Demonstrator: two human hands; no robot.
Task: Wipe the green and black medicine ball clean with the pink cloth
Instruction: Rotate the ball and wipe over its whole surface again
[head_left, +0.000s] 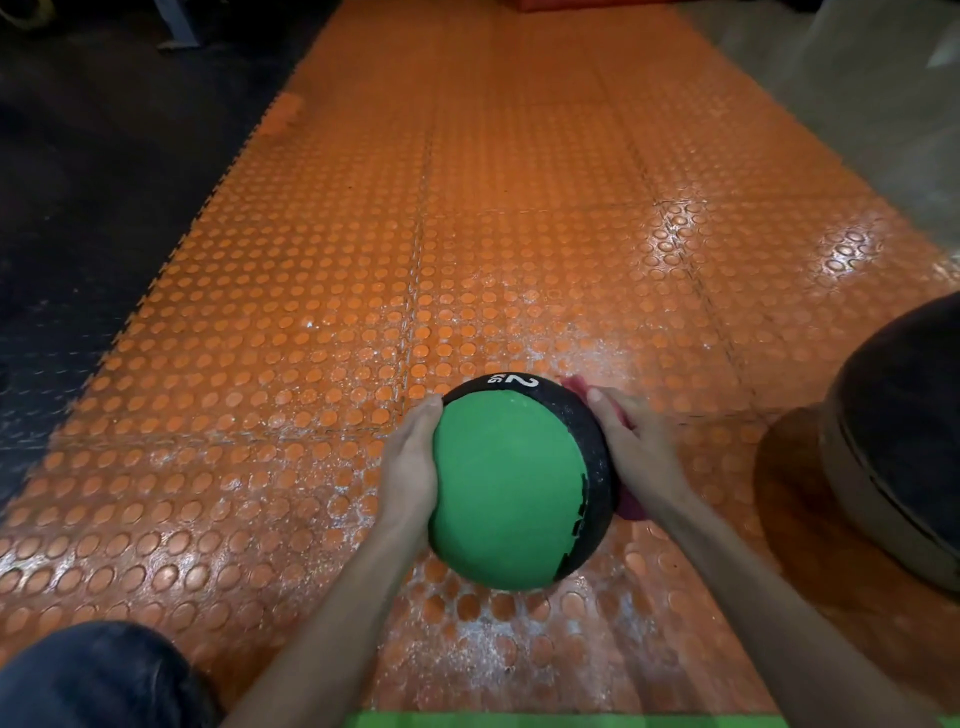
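Orange studded floor mat (467, 234), dusted white, lies beneath the green and black medicine ball (506, 488), which sits between both hands. The left hand (410, 462) lies flat, fingers straight, on the ball's left side. The right hand (634, 447), fingers extended, presses the pink cloth (632, 506) against its black right side. A large dark round object (893, 441) sits apart on the right; a denim knee (98, 675) shows lower left.

Left hand (410, 462) braces the medicine ball (509, 488); right hand (631, 441) presses pink cloth (632, 505).
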